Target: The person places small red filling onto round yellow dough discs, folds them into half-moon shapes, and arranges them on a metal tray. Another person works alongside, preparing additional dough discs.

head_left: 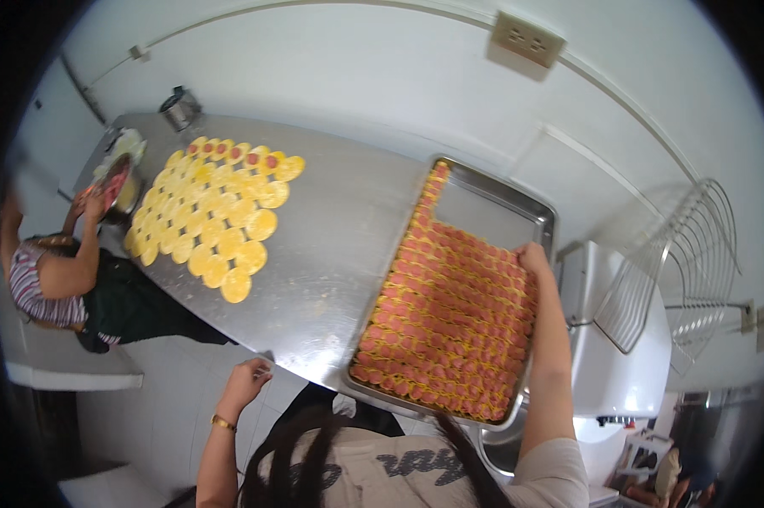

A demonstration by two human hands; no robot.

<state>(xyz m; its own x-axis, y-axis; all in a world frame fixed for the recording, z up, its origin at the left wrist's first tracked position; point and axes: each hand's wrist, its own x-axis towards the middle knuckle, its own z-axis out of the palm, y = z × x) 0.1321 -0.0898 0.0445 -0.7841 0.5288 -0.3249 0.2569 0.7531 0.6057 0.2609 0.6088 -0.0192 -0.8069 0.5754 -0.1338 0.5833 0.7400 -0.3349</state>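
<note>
Pastries [449, 313], small pink-filled pieces folded in yellow dough, lie in tight rows in the metal tray [496, 199] at the right end of the steel worktop [339, 237], and my right hand [534, 258] rests on the far rows of them, near the tray's right rim. I cannot tell if the fingers pinch one piece or only touch the top row; they look bent downward. My left hand [245, 378] is loosely curled over the near edge of the worktop, and something small may be between the fingertips, but I cannot say what. I judge these pieces to be soft, light and easy to deform, so it is better to take one at its folded sides with a gentle grip, not to press on the filling. Toward the worktop's far left corner lie flat yellow dough rounds [217, 216], where another person [56, 279] works with a bowl [121, 173].
</note>
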